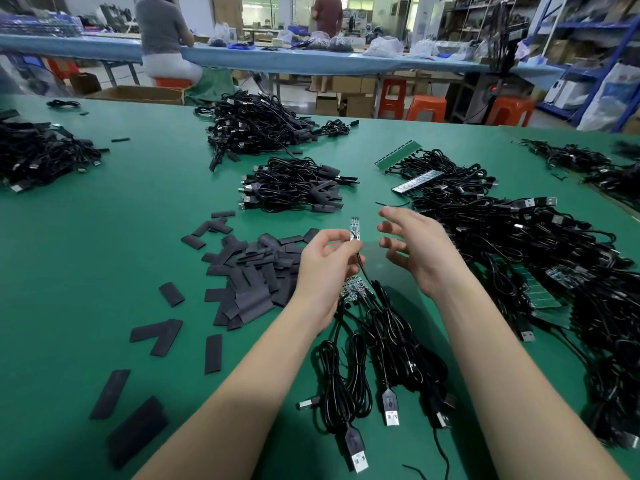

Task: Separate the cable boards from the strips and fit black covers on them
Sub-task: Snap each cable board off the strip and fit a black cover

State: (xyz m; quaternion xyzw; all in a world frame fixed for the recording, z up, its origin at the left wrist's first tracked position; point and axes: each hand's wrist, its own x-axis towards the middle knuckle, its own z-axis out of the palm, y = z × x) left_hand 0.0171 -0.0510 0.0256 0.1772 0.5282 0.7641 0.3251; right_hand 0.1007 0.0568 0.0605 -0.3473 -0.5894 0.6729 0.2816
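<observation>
My left hand (325, 261) pinches a small cable board (354, 230) upright above the green table, its black cable hanging down. My right hand (412, 244) hovers just right of the board with fingers loosely spread, holding nothing. Under my left wrist lies a short strip of boards (353, 291) with cables attached. A heap of flat black covers (249, 275) lies to the left of my hands. More board strips (398, 154) with cables lie at the right.
Bundles of USB cables (363, 382) lie in front of me. Piles of covered cables (291, 188) sit further back. A big cable tangle (554, 258) fills the right side. Loose covers (136, 431) are scattered left. People work at a far bench.
</observation>
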